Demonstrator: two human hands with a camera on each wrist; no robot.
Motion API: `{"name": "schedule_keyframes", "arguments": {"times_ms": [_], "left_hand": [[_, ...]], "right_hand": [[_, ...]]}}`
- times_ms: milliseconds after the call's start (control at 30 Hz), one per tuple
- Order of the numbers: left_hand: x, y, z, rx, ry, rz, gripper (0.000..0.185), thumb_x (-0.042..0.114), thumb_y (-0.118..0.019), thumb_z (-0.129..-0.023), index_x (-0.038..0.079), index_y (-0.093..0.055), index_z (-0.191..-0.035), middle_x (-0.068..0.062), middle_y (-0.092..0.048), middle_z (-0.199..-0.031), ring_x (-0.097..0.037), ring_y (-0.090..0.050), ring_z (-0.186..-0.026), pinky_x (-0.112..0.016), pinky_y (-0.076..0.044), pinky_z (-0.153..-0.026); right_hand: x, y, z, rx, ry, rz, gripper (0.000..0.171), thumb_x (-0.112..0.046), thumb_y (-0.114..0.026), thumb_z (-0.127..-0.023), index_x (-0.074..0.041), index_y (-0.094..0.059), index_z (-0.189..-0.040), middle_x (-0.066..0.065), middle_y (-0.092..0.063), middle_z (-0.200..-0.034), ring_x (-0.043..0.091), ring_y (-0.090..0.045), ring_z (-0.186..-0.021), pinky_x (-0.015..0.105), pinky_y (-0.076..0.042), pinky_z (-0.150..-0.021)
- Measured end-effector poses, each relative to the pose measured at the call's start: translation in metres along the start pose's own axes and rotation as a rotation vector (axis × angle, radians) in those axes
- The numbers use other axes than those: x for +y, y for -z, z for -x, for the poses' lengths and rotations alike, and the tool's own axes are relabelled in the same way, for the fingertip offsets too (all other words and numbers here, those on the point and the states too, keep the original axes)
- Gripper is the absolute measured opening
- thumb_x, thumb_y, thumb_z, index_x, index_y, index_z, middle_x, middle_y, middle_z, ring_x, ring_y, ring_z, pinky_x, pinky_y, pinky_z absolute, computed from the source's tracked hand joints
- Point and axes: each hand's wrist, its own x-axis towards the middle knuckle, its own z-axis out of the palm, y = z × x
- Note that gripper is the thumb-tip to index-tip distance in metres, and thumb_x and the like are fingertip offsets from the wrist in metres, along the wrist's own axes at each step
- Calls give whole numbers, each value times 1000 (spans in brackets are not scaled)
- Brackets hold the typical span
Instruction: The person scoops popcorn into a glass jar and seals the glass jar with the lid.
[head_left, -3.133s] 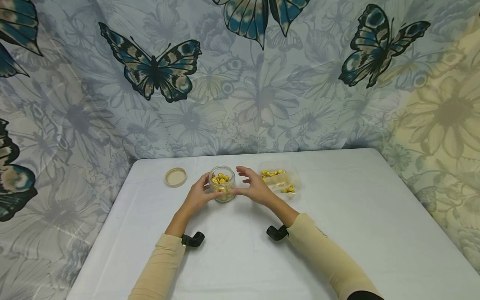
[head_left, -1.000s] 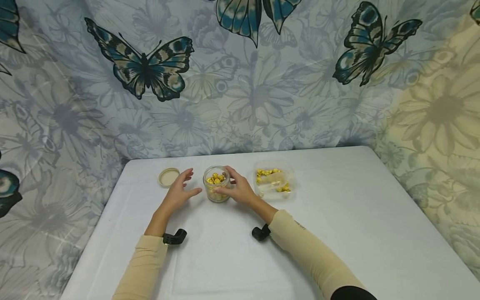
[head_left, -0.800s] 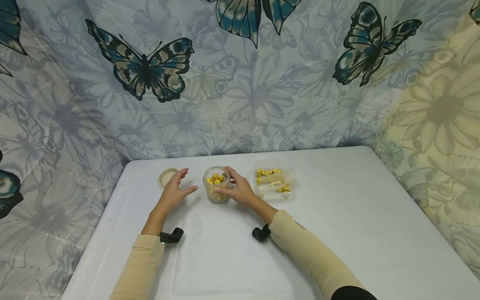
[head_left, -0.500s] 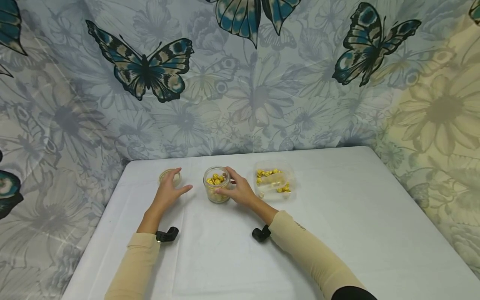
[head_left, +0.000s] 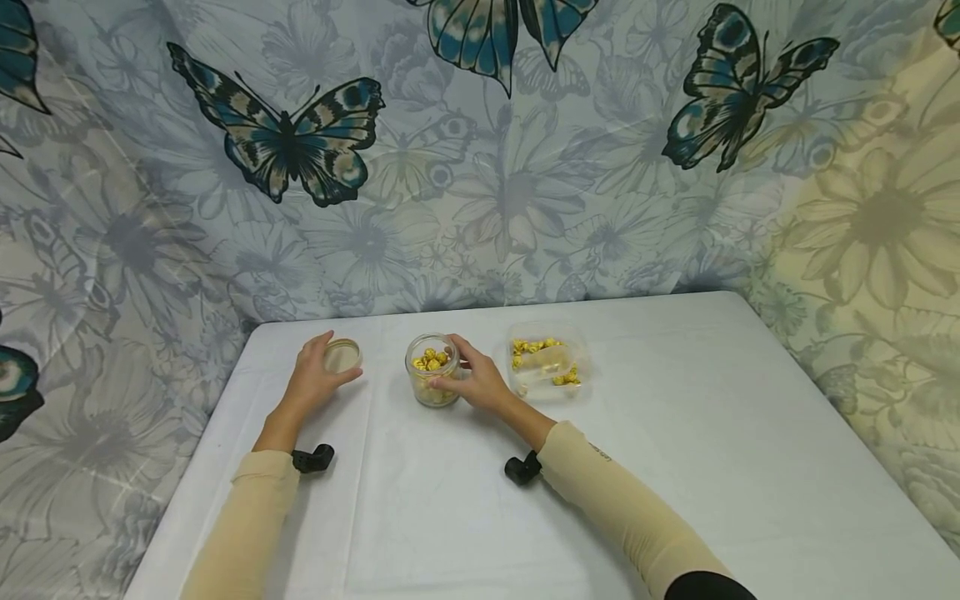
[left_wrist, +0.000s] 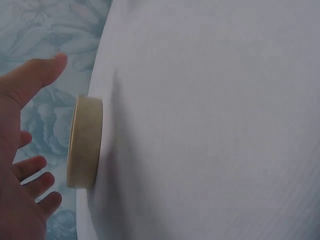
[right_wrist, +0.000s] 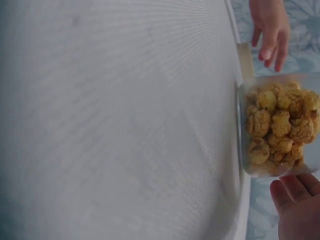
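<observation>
My left hand is beside the round cream lid, thumb and fingers spread on either side of it. In the left wrist view, a gap shows between that hand and the lid, which lies on the cloth. My right hand holds the right side of an uncovered glass jar, its thumb in front and fingers behind. Golden popcorn fills much of the jar, which stands upright on the table. In the right wrist view, fingertips touch the jar's side; the thumb is hidden there.
A clear plastic tray with more popcorn stands to the right of the jar, behind my right forearm. White cloth covers the table. A butterfly-patterned curtain hangs at the table's back edge.
Three seconds ago both hands were at the jar. My left hand has since left it and moved left to the lid. The right hand has stayed at the jar since about one second ago.
</observation>
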Motion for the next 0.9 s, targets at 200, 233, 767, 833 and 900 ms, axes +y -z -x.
{"name": "schedule_keyframes", "arguments": {"times_ms": [200, 233, 767, 833, 900], "left_hand": [[-13, 6, -9, -56, 13, -63, 104, 45, -75, -82, 1, -16, -154, -33, -18, -154, -51, -20, -142, -67, -25, -112], [-14, 7, -11, -64, 16, -70, 104, 46, -75, -82, 0, -16, -154, -34, -19, -154, -51, -21, -142, -67, -26, -112], [-20, 6, -13, -95, 66, -169, 105, 50, -72, -83, -11, -18, -150, -37, -28, -145, -52, -28, -135, -63, -29, -111], [-22, 6, -13, -89, 60, -178, 104, 49, -72, -83, -12, -19, -149, -37, -30, -144, -52, -29, -135, -63, -30, -112], [-24, 5, -13, -85, 53, -186, 104, 50, -71, -84, -12, -20, -149, -37, -30, -143, -52, -29, -134, -63, -30, -111]], "right_hand": [[-1, 1, 1, 2, -8, -12, 79, -30, -80, -82, -15, -40, -148, 14, -49, -147, 30, -52, -130, 45, -46, -106], [-1, 1, 1, 1, -8, -13, 78, -30, -80, -82, -15, -40, -148, 14, -49, -147, 30, -52, -130, 45, -47, -106], [-2, 1, 1, -11, -33, -31, 77, -28, -80, -82, -19, -41, -147, 15, -50, -145, 29, -51, -132, 45, -47, -105], [-2, 0, 1, -12, -39, -35, 78, -27, -80, -82, -19, -40, -148, 15, -50, -146, 29, -51, -132, 46, -47, -105], [-2, 0, 1, -13, -38, -36, 78, -27, -80, -82, -19, -40, -148, 15, -49, -147, 30, -51, -132, 46, -47, -105]]}}
